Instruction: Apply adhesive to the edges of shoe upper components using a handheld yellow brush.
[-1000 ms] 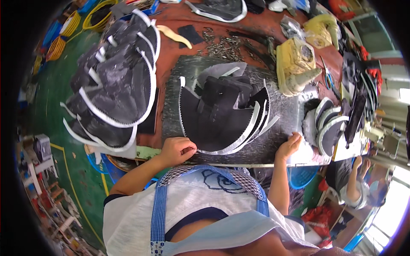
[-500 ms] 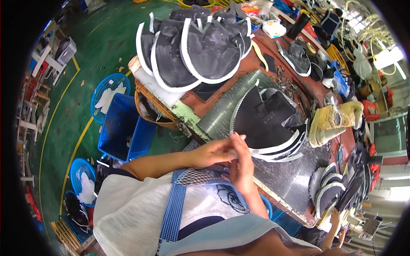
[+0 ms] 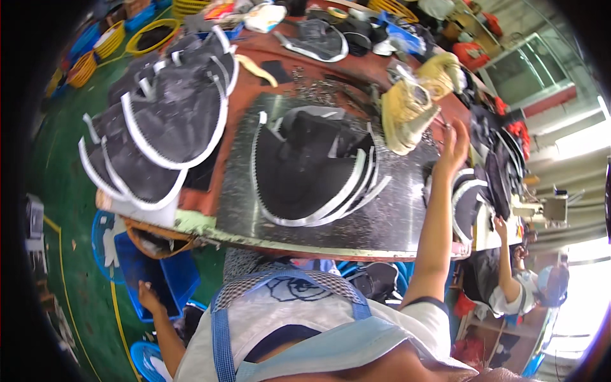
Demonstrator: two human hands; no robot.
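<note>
One right hand [image 3: 452, 149], fingers parted, near yellow mould [image 3: 401, 121], left hand [image 3: 150, 297], grip unclear, printed shirt [image 3: 296, 290]

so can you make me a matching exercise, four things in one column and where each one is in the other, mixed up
Things
1. left hand
2. right hand
3. middle stack of white-edged black pieces
4. curved pale-yellow strip

Places
A. lying on the metal plate
B. lying on the red table cover
C. down by the blue bin
D. raised, just right of the nearer yellow form

Pairs: 1-C, 2-D, 3-A, 4-B
</note>
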